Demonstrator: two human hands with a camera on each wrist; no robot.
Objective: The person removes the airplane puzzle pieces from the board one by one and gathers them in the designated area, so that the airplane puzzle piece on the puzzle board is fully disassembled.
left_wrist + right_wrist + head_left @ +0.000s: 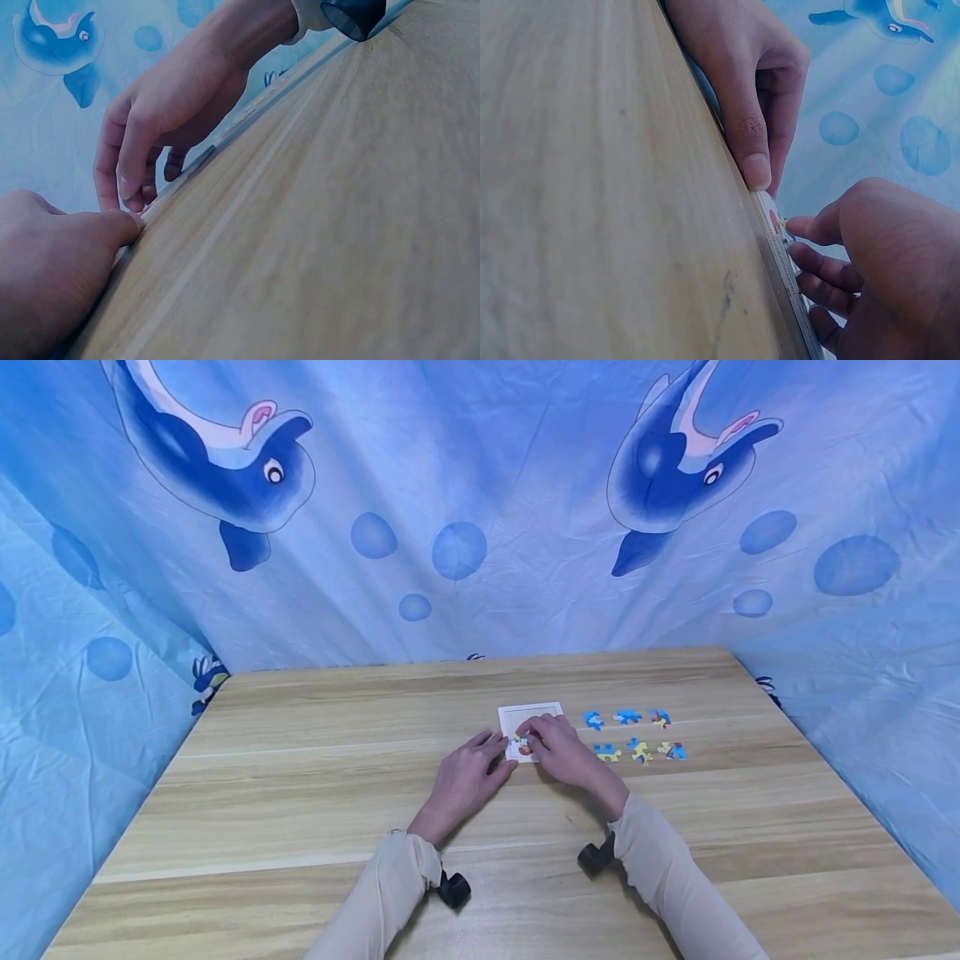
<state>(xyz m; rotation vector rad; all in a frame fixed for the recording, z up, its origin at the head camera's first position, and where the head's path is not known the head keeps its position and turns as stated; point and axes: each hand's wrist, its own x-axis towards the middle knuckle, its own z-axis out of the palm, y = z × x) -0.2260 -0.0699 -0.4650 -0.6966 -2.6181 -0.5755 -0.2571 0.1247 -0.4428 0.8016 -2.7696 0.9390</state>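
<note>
A small white-rimmed puzzle board (531, 708) lies on the table, with colourful pieces (523, 749) in its lower left part. My left hand (468, 774) grips the board's left side, its thumb at the near corner; in the right wrist view that thumb (757, 171) presses on the rim. Over the board is my right hand (561, 752), fingers bent down. Its fingertips pinch a small puzzle piece (784, 223) with yellow on it, close over the board's lower left. The right hand covers much of the board in the head view.
Several loose blue and yellow puzzle pieces (628, 717) lie in two rows right of the board. The wooden table (300, 777) meets a blue dolphin-print curtain (510, 593) at its back edge. A black wrist camera (454, 890) hangs at the left sleeve.
</note>
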